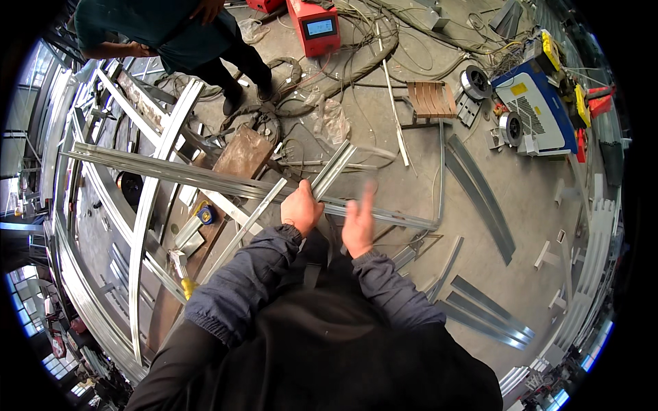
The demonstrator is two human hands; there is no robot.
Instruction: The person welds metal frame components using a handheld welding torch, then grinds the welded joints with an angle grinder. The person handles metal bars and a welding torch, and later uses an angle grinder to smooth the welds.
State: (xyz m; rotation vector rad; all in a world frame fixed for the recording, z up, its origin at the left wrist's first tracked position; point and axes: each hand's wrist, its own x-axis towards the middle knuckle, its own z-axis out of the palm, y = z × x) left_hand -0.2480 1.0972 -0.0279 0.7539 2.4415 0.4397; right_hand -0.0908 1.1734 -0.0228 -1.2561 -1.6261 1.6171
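Observation:
My left hand [301, 208] is closed round the lower end of a short silvery metal channel [334, 168], which points away and to the right. Just right of it, my right hand [359, 222] holds nothing; its fingers stretch upward, partly smeared by motion. A long metal profile [178, 169] runs from the far left, passing under both hands toward the right. Close by my left forearm, a thin metal strip [251, 224] slants down to the left. A blue tape measure [205, 214] lies on a brown board to the left.
A co-worker [157, 34] stands at the upper left. Cables [373, 65] lie across the floor near a red machine [317, 29] with a screen. At right are a blue-and-white machine [538, 109], wire spools [475, 83] and grey strips [480, 198]. Long profiles [145, 226] are stacked at left.

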